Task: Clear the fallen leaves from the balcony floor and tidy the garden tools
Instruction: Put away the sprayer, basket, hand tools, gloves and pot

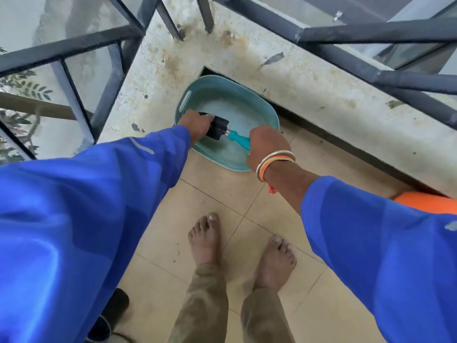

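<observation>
Location: balcony corner, seen from above. The floor [222, 191] is laid with beige tiles, with dark joints and scattered dark specks. A low concrete ledge [296, 78] borders the corner on two sides; its top is weathered, with brown stains and dark spots. A dark metal railing [346, 33] stands on the ledge, with foliage visible beyond it at the left.

A teal plastic basket [222, 160] sits on the tiles, pushed into the corner against the ledge. A hand trowel [237, 139], black blade and teal handle, is held just above the basket's interior. The right hand [268, 147], with bangles [274, 162] at the wrist, is clenched round the handle. The left hand [196, 123] is at the blade end, fingers curled over the black metal and grasping it. Both arms wear blue sleeves [86, 206].

Two bare feet [205, 241] stand on the tiles behind the basket. An orange object [427, 201] shows under the ledge at the right edge; it cannot be identified. A black object [116, 310] lies on the floor at lower left.
</observation>
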The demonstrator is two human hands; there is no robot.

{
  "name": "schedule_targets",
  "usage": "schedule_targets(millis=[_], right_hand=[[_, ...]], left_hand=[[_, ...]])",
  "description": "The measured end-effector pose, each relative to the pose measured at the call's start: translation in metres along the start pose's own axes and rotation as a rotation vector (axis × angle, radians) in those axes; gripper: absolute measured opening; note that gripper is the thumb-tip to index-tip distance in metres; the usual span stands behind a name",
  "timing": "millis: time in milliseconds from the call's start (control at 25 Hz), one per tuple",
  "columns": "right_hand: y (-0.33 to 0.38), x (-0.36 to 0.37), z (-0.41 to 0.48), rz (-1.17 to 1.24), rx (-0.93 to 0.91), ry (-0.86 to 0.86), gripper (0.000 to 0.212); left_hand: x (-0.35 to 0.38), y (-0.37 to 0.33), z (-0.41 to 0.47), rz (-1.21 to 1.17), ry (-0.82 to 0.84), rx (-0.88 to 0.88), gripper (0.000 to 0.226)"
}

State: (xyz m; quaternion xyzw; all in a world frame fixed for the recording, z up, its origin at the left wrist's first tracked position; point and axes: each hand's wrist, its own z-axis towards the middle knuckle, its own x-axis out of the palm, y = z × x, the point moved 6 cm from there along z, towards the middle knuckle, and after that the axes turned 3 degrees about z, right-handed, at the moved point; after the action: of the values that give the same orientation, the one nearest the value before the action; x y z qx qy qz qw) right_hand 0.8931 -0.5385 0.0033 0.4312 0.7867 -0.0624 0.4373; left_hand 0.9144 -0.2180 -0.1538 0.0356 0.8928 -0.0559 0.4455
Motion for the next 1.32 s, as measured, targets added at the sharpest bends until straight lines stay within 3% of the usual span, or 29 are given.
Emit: schedule_targets(millis=[120, 240, 360, 440, 520, 600, 680, 920, 1120, 1320], right_hand=[[0.001, 0.004, 0.011, -0.035, 0.025, 0.024, 0.035], [0.01, 0.013, 0.015, -0.042, 0.037, 0.054, 0.035], [0.016, 0.02, 0.016, -0.042, 0.051, 0.056, 0.033], [0.015, 0.021, 0.016, -0.034, 0.072, 0.05, 0.035], [0.012, 0.021, 0.016, -0.018, 0.088, 0.05, 0.035], [0.01, 0.023, 0.015, -0.01, 0.086, 0.057, 0.035], [0.01, 0.025, 0.014, -0.014, 0.071, 0.075, 0.035], [0.007, 0.033, 0.012, 0.02, 0.029, 0.12, 0.036], [0.017, 0.027, -0.008, 0.025, -0.081, 0.041, 0.052], [0.034, 0.005, -0.055, -0.032, -0.135, 0.034, 0.077]], left_hand=[[0.001, 0.012, 0.001, -0.097, -0.022, -0.097, 0.028], [-0.001, 0.006, 0.0, 0.083, -0.135, 0.066, 0.026], [0.007, 0.002, -0.004, -0.092, 0.085, 0.063, 0.029], [-0.06, -0.079, 0.023, -0.079, 0.079, 0.33, 0.043], [-0.145, -0.189, 0.057, 0.123, 0.113, 0.598, 0.045], [-0.159, -0.246, 0.079, 0.383, 0.278, 0.561, 0.043], [-0.144, -0.235, 0.069, 0.445, 0.305, 0.592, 0.044], [-0.146, -0.218, 0.049, 0.322, 0.293, 0.632, 0.046], [-0.164, -0.202, -0.004, 0.425, 0.217, 0.719, 0.064], [-0.194, -0.174, -0.062, 0.323, 0.113, 0.618, 0.067]])
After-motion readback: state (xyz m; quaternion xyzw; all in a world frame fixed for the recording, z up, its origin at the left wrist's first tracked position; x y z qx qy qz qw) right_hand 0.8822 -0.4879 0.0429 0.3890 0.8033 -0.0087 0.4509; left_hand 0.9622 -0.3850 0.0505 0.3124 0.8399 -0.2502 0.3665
